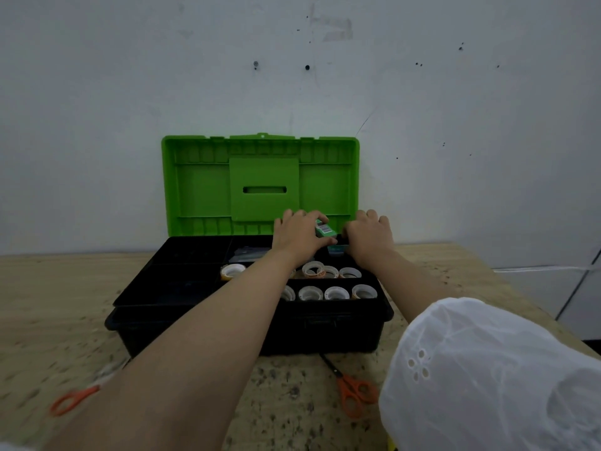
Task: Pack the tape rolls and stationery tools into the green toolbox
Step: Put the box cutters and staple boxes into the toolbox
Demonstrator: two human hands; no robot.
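The toolbox stands open on the table, its green lid (201, 187) upright against the wall and its black tray (169, 288) divided into compartments. Several tape rolls (335, 292) sit in the tray's front right compartments, with one more roll (232, 271) near the middle. My left hand (297, 234) holds a small green box (324, 230) over the tray's back right corner. My right hand (370, 236) is beside it with fingers curled down onto a small teal item (336, 250) in that corner. What its fingers do there is hidden.
Two orange-handled scissors lie on the speckled wooden table (292, 395) in front of the toolbox: one (353, 390) at the front right, one (76, 398) at the front left. A clear packet (248, 253) lies in a back compartment. The wall stands right behind the lid.
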